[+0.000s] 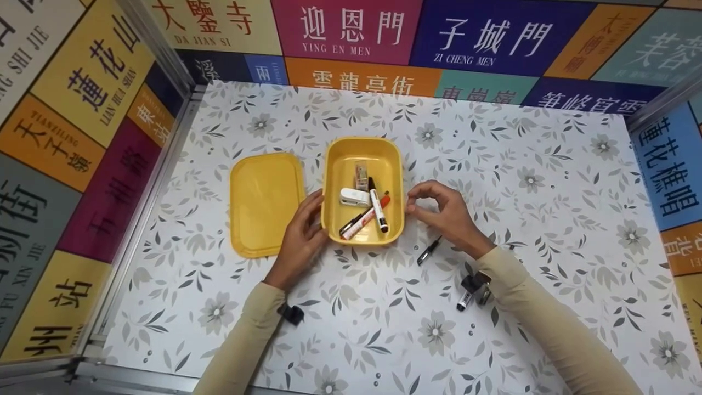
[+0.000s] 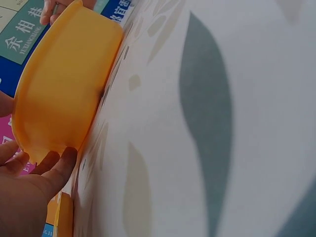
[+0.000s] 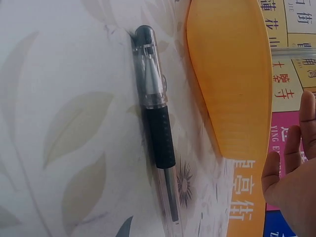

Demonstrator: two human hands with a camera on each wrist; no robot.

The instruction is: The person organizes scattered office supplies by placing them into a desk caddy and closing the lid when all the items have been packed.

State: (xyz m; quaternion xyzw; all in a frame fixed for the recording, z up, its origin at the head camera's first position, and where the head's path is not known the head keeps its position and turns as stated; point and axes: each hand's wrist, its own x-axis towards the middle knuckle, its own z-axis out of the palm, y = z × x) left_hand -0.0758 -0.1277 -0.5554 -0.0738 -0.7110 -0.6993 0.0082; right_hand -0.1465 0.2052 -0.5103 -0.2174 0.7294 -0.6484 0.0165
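An open yellow plastic box [image 1: 364,145] stands on the table, holding a white marker with black ends [image 1: 378,209], a red-and-white pen [image 1: 359,224], a small white stapler-like item [image 1: 354,197] and a small brownish item [image 1: 361,174]. My left hand [image 1: 303,238] holds the box's near-left corner, fingers on its left side and thumb near the rim. By the right rim is my right hand [image 1: 447,214], with nothing seen in its loosely bent fingers. Below that hand lies a clear-barrelled gel pen with a black grip [image 3: 160,133], capped.
The yellow lid [image 1: 267,206] lies flat left of the box. A black-and-white marker [image 1: 465,300] lies partly hidden by the right wrist's camera band [image 1: 476,281]. Panels with large lettering [image 1: 345,33] wall the back and sides of the flower-patterned table [image 1: 384,340].
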